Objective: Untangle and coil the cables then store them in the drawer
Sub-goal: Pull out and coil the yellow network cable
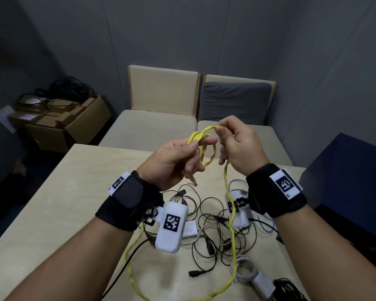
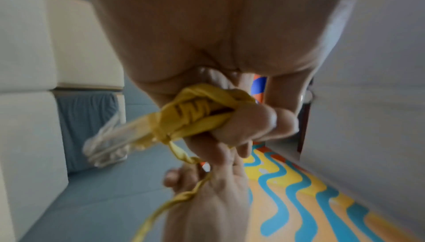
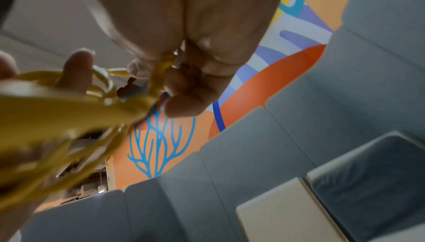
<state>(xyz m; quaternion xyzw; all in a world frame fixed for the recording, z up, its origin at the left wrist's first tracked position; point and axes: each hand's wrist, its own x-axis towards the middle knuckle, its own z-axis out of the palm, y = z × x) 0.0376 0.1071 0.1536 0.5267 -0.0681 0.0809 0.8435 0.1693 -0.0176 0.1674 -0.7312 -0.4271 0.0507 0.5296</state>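
Left grip [image 1: 172, 161] and right grip [image 1: 239, 146] each pinch the knotted yellow braided cable [image 1: 199, 135] (pulling apart could cinch it tighter)

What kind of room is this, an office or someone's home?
Likely an office meeting booth or lounge corner: a pale wooden table faces cushioned bench seats, and cardboard boxes topped with black cables sit by the grey wall.

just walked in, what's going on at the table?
A person is working a knot out of a yellow cable, held up over the table. The left hand grips the knotted loops near the connector end; the right hand pinches one loop. The cable's tail drops into a tangle of black and white cables on the table. No drawer in view.
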